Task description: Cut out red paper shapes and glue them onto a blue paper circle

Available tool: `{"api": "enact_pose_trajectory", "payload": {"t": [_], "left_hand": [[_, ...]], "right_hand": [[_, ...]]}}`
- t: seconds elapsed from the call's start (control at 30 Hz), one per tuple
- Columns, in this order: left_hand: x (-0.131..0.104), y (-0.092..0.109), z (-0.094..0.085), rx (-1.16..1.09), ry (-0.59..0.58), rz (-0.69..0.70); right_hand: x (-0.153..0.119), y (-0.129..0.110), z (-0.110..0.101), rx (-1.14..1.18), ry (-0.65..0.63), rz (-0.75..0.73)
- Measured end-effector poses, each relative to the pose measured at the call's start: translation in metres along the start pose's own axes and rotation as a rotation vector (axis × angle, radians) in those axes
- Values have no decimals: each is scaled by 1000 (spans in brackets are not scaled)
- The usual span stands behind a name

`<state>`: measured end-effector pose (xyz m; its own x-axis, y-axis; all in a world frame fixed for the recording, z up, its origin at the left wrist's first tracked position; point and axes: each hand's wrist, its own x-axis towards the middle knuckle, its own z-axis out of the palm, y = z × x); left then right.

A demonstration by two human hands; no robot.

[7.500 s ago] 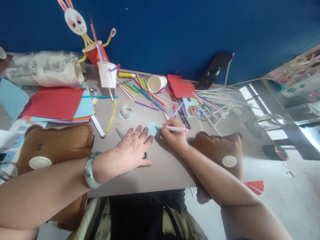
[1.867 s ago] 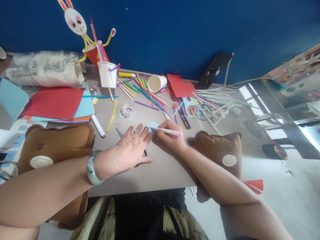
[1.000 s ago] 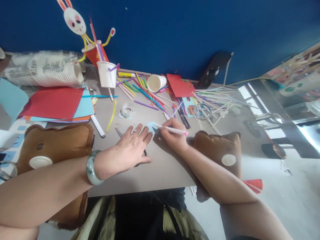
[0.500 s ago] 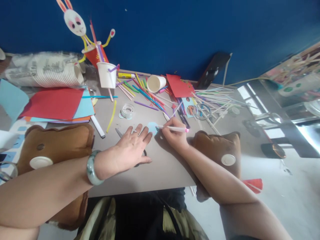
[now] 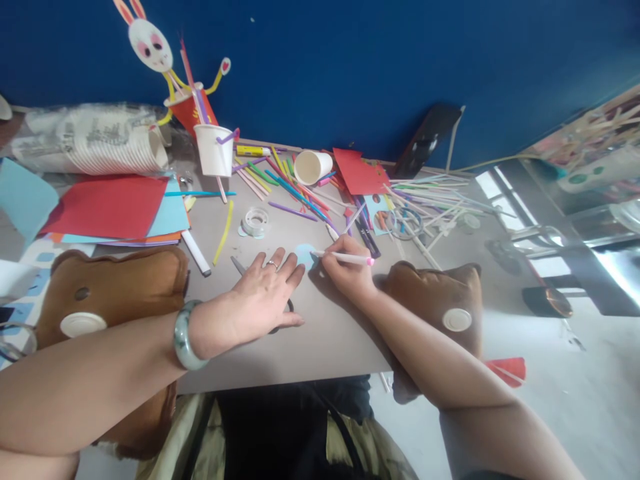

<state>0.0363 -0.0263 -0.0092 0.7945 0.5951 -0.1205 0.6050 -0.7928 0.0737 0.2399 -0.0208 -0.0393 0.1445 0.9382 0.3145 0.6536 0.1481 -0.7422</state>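
My right hand grips a pink-and-white marker pen, its tip at the right edge of a small light-blue paper circle on the table. My left hand lies flat with fingers spread, the fingertips touching or just beside the circle's left edge. Beneath that palm is a pair of scissors; one blade pokes out at the upper left and part of a dark handle shows near the thumb, the rest being covered. A roll of clear tape sits beyond my left fingers.
Brown cushions lie under both forearms. Coloured straws, a paper cup and red paper crowd the back. Coloured sheets, bagged cups, a capped white marker and a rabbit figure are left.
The rear end of the marker pen has shifted slightly left as my right hand moves a little. My left hand keeps its place.
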Motion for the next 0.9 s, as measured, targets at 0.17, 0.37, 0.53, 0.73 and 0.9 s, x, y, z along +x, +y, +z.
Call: {"api": "enact_pose_trajectory", "payload": {"t": [0.17,0.37,0.53,0.73,0.9], "left_hand": [[0,-1,1,-10,6,3],[0,-1,1,-3,-2,6],[0,0,-1,2,0,1],[0,0,2,8,5,2],[-1,-2,3,0,24,6]], "right_hand": [[0,0,0,-6,-1,-8],[0,1,0,-6,-10,3],[0,1,0,-10,1,4],[0,0,1,-9,-14,1],[0,0,-2,6,19,-19]]}}
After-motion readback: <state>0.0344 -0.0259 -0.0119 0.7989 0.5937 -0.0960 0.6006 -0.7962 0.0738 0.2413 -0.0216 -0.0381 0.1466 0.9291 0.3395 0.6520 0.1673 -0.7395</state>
